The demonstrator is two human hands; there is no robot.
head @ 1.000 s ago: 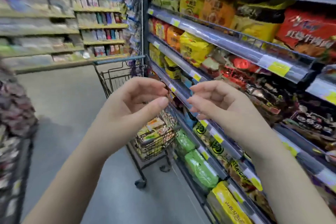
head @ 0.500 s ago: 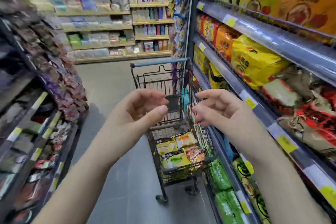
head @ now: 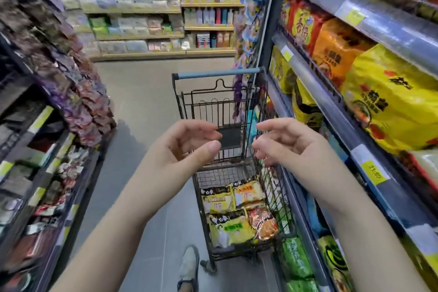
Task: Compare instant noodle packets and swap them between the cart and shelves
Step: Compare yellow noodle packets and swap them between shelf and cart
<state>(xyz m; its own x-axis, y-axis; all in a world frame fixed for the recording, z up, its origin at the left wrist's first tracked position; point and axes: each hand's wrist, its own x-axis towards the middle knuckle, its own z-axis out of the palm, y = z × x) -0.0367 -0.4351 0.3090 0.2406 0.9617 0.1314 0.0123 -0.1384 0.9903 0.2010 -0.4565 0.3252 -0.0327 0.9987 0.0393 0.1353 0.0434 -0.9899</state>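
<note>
Two bare arms reach over a wire cart [head: 218, 74], the left hand [head: 187, 147] and right hand [head: 291, 147] facing each other. Each grip is loose and empty, fingers gently curled. Noodle packets [head: 233, 227] lie in the cart below the hands, well apart from them, and more fill the shelves [head: 331, 106] just right.

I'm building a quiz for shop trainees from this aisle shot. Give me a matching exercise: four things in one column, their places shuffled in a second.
Things
1. left hand
2. big yellow pack
3. red-orange packet
4. green packs

Places
A. lying in the cart
B. at the bottom of the right shelves
C. raised above the cart, holding nothing
D. higher on the right shelves, beside an orange pack

Pairs: 1-C, 2-D, 3-A, 4-B
</note>
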